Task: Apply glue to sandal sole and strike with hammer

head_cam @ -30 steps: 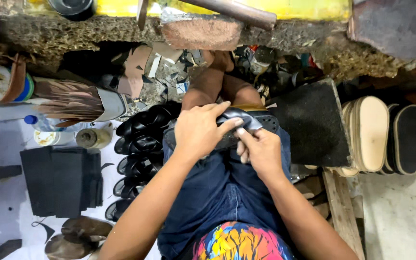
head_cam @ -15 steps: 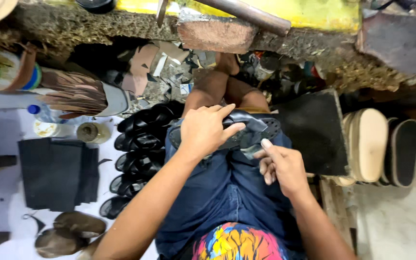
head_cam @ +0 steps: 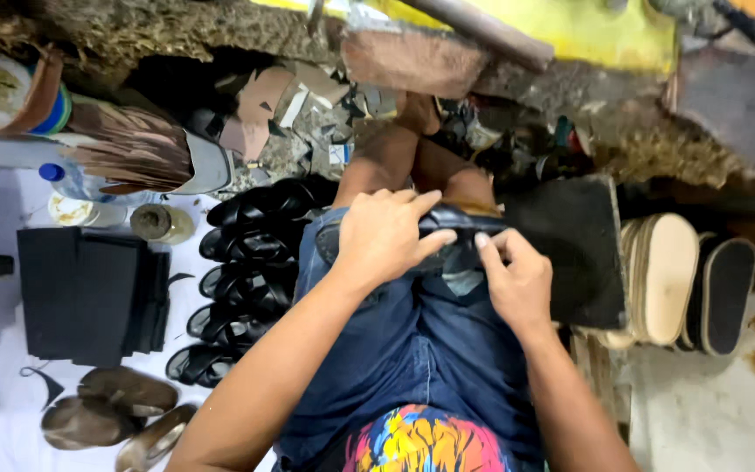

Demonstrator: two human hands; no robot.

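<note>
I sit with a dark sandal piece [head_cam: 458, 224] lying across my lap, on my blue denim shorts [head_cam: 412, 350]. My left hand [head_cam: 384, 236] presses down flat on its left part, fingers spread over the dark upper. My right hand [head_cam: 510, 280] pinches its right edge with the fingertips, close to a small pale patch under the piece. Both hands hide much of the sandal piece.
A row of black sandal uppers [head_cam: 246, 280] lies left of my thigh. Stacked black sheets [head_cam: 89, 293] and brown soles [head_cam: 111, 411] are farther left. A black board [head_cam: 570, 253] and tan soles [head_cam: 670, 275] stand on the right. Scraps litter the ground by my feet [head_cam: 308, 122].
My right hand dropped away from the sandal piece half a second ago and has come back up to its right edge. My left hand stayed pressed on it.
</note>
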